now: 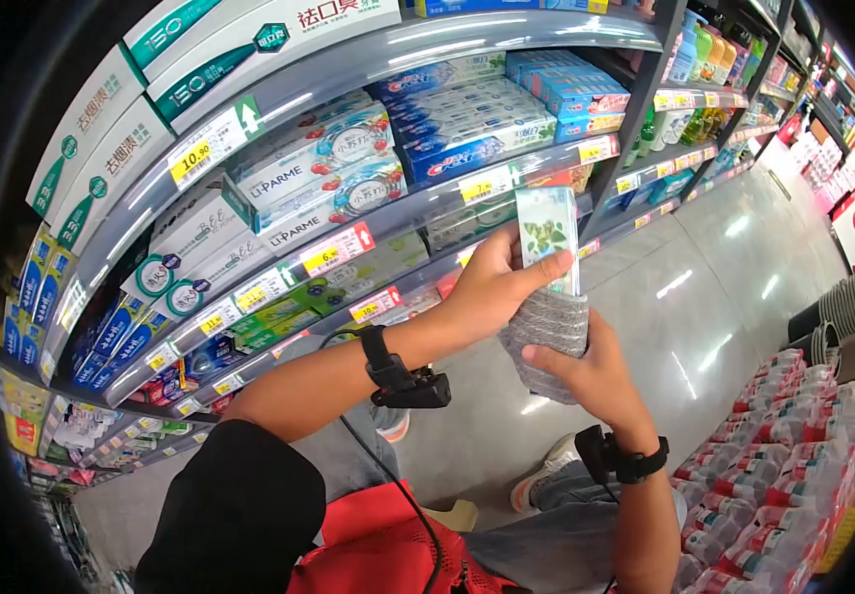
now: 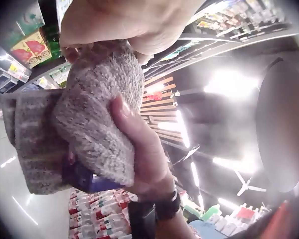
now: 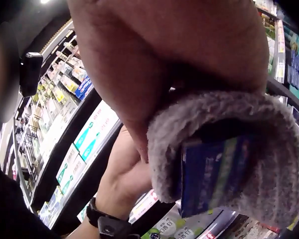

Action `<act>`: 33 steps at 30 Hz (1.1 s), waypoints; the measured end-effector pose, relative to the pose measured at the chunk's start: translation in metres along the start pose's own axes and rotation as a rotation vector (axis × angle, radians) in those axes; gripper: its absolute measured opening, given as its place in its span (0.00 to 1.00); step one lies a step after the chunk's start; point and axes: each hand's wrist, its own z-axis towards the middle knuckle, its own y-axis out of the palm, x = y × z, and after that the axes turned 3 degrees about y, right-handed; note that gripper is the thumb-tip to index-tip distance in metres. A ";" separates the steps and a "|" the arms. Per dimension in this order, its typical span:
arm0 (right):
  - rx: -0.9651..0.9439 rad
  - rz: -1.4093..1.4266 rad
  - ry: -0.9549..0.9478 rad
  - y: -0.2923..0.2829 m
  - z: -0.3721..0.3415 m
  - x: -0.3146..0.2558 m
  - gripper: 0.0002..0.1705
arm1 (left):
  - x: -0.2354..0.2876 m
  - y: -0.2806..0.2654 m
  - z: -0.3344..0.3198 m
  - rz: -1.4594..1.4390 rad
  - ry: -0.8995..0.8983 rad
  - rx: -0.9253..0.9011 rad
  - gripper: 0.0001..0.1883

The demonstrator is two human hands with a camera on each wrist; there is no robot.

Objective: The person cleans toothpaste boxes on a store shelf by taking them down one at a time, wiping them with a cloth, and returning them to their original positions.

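Shop shelves (image 1: 546, 32) stacked with cartons (image 1: 320, 178) fill the left and top of the head view, with yellow and white price tags (image 1: 193, 161) along their edges. Shiny grey floor (image 1: 685, 287) shows on the right, and packs of bottles (image 1: 764, 475) with red and white labels stand at the lower right.

Between the person's hands, in front of the shelves, is a pale box (image 1: 547, 238) with green leaves printed on it, its lower part tucked into a grey cloth (image 1: 549, 332). The left hand (image 1: 506, 285) has a narrow grip on the box, thumb across its front. The right hand (image 1: 601, 371) grips the cloth lower down, thumb pressed on its near side.

From the right wrist, a blue end (image 3: 212, 174) shows inside the cloth's opening; whether it belongs to the same box, I cannot tell. Each wrist wears a black strapped camera (image 1: 417, 389).
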 end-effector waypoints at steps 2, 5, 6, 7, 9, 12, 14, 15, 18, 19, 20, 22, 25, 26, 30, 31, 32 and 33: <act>-0.017 -0.038 -0.054 -0.002 0.002 0.005 0.30 | 0.010 -0.002 0.003 -0.042 0.024 0.072 0.26; -0.099 -0.171 -0.060 -0.007 0.000 0.009 0.25 | 0.028 -0.018 0.013 -0.228 0.152 0.204 0.25; -0.156 -0.267 -0.015 -0.007 -0.001 0.010 0.22 | 0.029 -0.024 0.017 -0.218 0.156 0.211 0.25; -0.166 -0.263 -0.020 -0.007 -0.003 0.012 0.22 | 0.026 -0.031 0.021 -0.129 0.237 0.256 0.25; -0.303 -0.743 -0.008 -0.007 -0.008 0.018 0.17 | 0.024 -0.033 0.020 0.038 0.355 0.300 0.28; -0.477 -0.910 -0.061 -0.002 -0.012 0.045 0.16 | 0.012 -0.036 0.017 0.308 0.422 0.209 0.31; -0.474 -0.979 -0.065 0.007 -0.017 0.060 0.12 | 0.011 -0.029 0.011 0.313 0.366 0.185 0.32; -0.414 -1.116 -0.071 0.012 -0.019 0.072 0.10 | 0.006 -0.029 0.010 0.390 0.422 0.160 0.31; -0.360 -1.251 -0.084 0.023 -0.020 0.087 0.08 | 0.010 -0.027 0.003 0.611 0.469 0.116 0.29; -0.384 -1.262 -0.107 0.024 -0.019 0.087 0.07 | 0.011 -0.028 0.002 0.723 0.580 0.059 0.29; -0.375 -1.257 -0.102 0.023 -0.018 0.084 0.07 | 0.012 -0.028 0.002 0.833 0.694 0.002 0.29; -0.323 -1.092 -0.171 0.016 -0.014 0.071 0.05 | 0.015 -0.027 0.002 0.930 0.799 -0.045 0.29; -0.096 -1.148 -0.238 0.003 -0.012 0.051 0.07 | 0.015 -0.024 -0.003 1.201 1.032 -0.124 0.26; -0.100 -1.149 -0.240 -0.003 -0.014 0.045 0.07 | 0.016 -0.021 -0.006 1.204 1.031 -0.120 0.26; 0.076 -1.149 -0.307 -0.025 -0.009 0.045 0.20 | 0.018 -0.006 -0.020 1.368 1.224 -0.215 0.18; 0.128 -1.000 -0.310 -0.030 -0.010 0.038 0.19 | 0.018 -0.002 -0.023 1.379 1.261 -0.221 0.17; 0.176 -0.852 -0.306 -0.034 -0.013 0.031 0.18 | 0.016 0.002 -0.025 1.385 1.297 -0.228 0.17; 0.184 -0.811 -0.310 -0.039 -0.013 0.023 0.15 | 0.014 0.004 -0.026 1.391 1.307 -0.209 0.17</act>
